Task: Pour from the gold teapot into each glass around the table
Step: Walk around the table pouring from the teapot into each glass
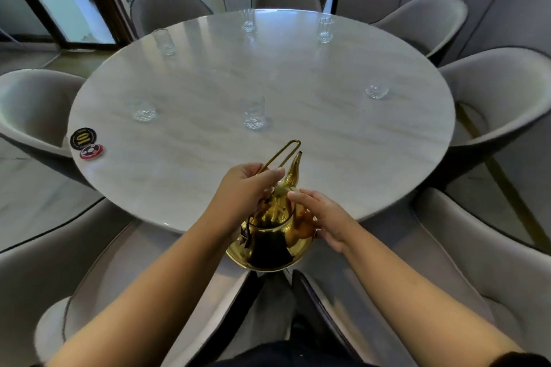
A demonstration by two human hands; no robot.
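A: Entry one, arms?
B: Left forearm point(167, 271) and right forearm point(402, 271), both bare from the wrist to past the elbow. Left hand point(244, 188) and right hand point(322, 217), bare.
A: Entry two, sleeves?
B: One sleeve edge point(527, 359), black or very dark navy, on the right upper arm at the lower right corner.
A: Entry three, torso?
B: One dark garment point(286, 356) along the bottom edge, in the same dark tone and plain. The fabric is too blurred to tell.

Daylight comes from the windows point(71, 0) beyond the table point(328, 134); I note broad glare on its far half. The gold teapot point(269, 247) mirrors dark patches. Strong wide-angle bending at the edges. Whole frame slightly soft.
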